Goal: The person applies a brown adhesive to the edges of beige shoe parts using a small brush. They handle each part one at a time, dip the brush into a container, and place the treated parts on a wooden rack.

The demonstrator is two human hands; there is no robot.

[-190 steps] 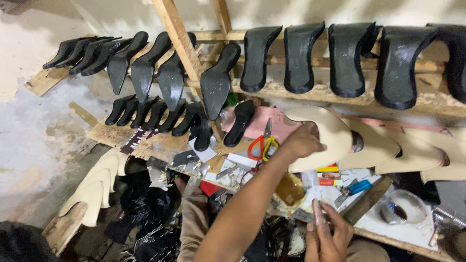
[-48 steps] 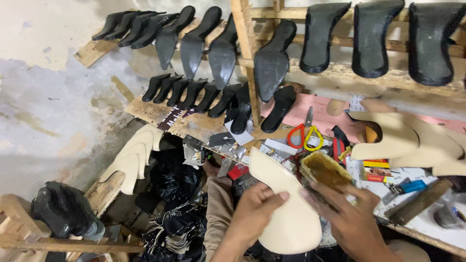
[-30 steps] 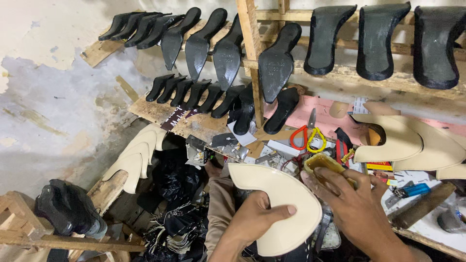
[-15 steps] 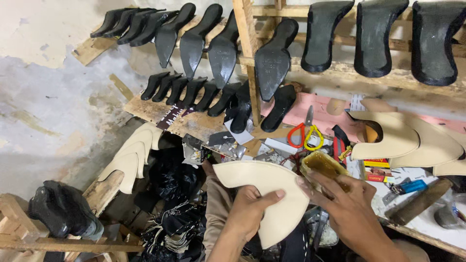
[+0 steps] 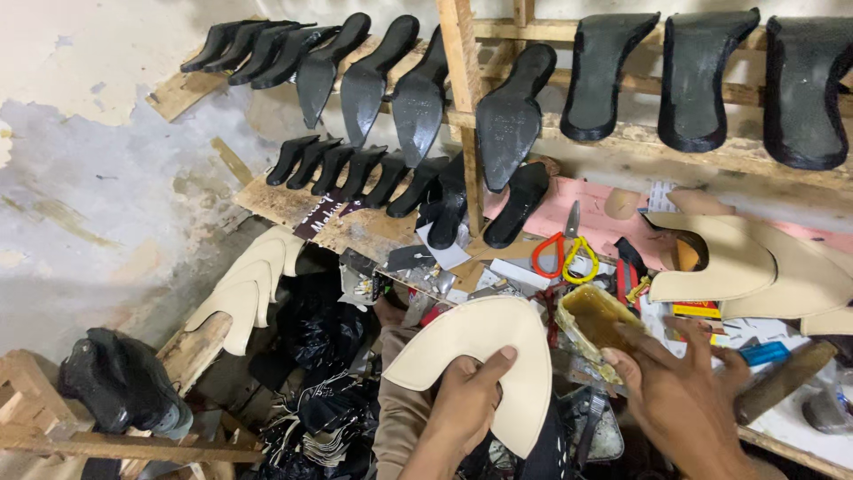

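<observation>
Packages, labels and printed papers, placed from the fingers:

1. Dark label strip [image 5: 318, 216] with pale lettering, flat on the wooden board; well up and left of the left hand [image 5: 462, 404] fingers.
2. White paper cards [image 5: 444, 255], blank-looking, at the board's edge; above the left fingers.
3. Open pale tub [image 5: 593, 313] with amber contents; its rim touches the right hand [image 5: 684, 396] fingertips.
4. Flat yellow-and-red packet [image 5: 697, 310], part-covered; just up and right of the right fingers.
5. Small blue packet or tube [image 5: 764, 353], kind unclear; right of them.
6. White printed slip [image 5: 660, 196], on the pink backing; well above them.
</observation>
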